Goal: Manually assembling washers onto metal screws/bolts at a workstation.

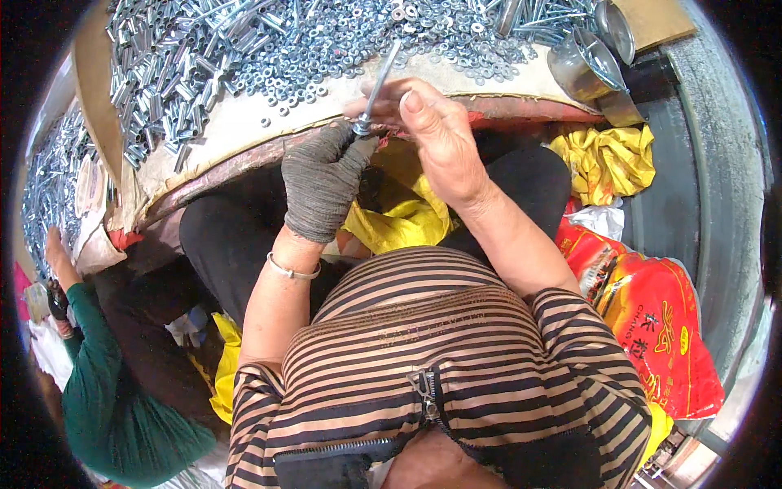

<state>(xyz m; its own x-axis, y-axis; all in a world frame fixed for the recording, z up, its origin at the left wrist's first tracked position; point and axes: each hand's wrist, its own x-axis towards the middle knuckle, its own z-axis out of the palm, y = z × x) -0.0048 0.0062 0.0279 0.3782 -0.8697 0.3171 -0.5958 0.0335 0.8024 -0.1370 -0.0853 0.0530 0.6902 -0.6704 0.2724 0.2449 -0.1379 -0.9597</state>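
My left hand (320, 181), in a grey knit glove, is closed around the lower end of a long thin metal bolt (383, 81). The bolt points up and slightly right, toward the table. Small nut or washer pieces (361, 126) sit on it just above the gloved fingers. Beside the bolt, my bare right hand (448, 151) is open, thumb raised and fingers stretched toward the shaft. Those fingers are partly smeared by motion, and whether they touch the bolt is unclear. Loose washers and nuts (358, 53) cover the cloth-topped table (244, 122) beyond both hands.
Metal sleeves (175, 73) are heaped at the left behind a cardboard strip (96, 98). Metal cups (582, 65) stand at the far right. A yellow sack (607, 163) and a red printed bag (660, 326) lie to the right. A green-sleeved co-worker (114, 399) reaches in at the left.
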